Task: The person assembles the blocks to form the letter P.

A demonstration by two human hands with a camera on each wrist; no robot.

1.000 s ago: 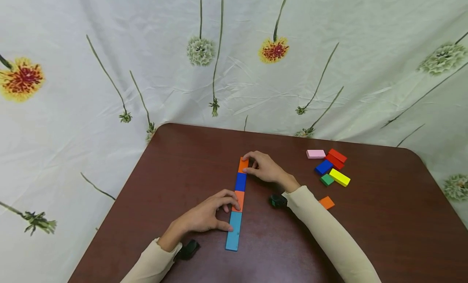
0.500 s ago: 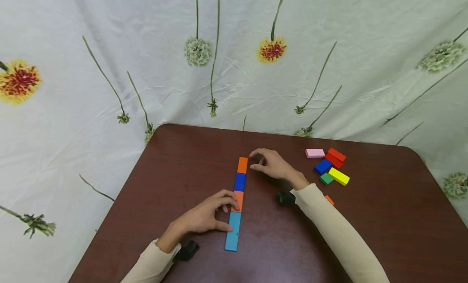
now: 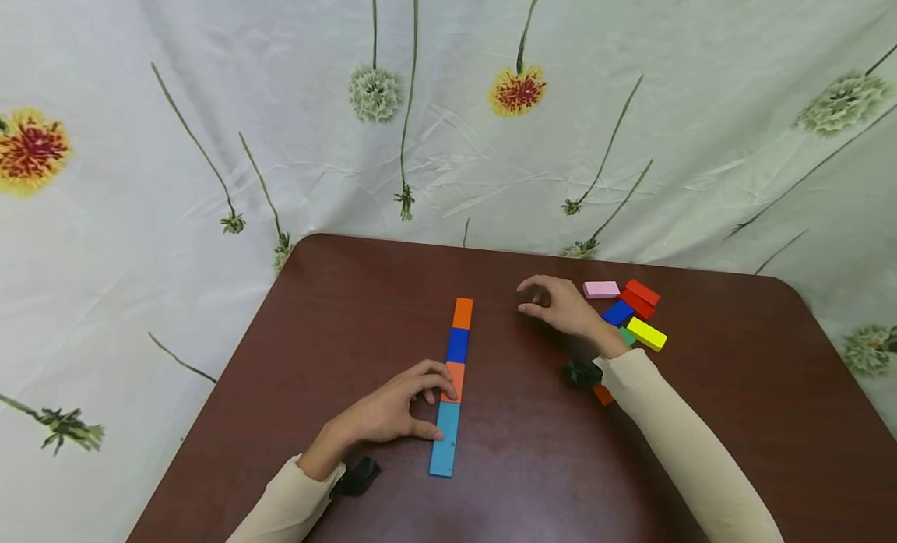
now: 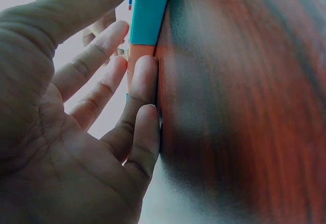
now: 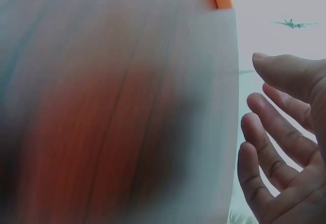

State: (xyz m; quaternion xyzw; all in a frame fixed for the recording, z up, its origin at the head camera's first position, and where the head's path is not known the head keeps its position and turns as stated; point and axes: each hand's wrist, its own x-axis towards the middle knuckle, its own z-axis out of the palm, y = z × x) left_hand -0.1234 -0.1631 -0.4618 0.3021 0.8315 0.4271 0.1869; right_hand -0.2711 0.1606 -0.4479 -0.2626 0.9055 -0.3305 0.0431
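A straight row of flat blocks runs away from me on the table. It has a light blue block (image 3: 444, 453) nearest, then a coral-orange block (image 3: 457, 375), a dark blue block (image 3: 458, 346) and an orange block (image 3: 462, 313) at the far end. My left hand (image 3: 392, 407) rests at the row's left side, its thumb at the light blue block and its fingertips on the coral-orange one. In the left wrist view its fingers are fairly straight. Right of the row, my right hand (image 3: 566, 308) hangs over the table with loosely bent fingers and nothing between them.
Loose blocks lie beyond my right hand: pink (image 3: 601, 290), two red (image 3: 641, 292), blue (image 3: 617, 313), yellow (image 3: 647, 334) and a partly hidden green (image 3: 627, 337). Another orange block (image 3: 603, 396) shows beside my right sleeve. A flowered cloth (image 3: 448, 138) hangs behind the table (image 3: 364, 294).
My right hand has left the far orange block and moved right, toward the loose blocks. That orange block stays at the end of the row. My left hand keeps its place.
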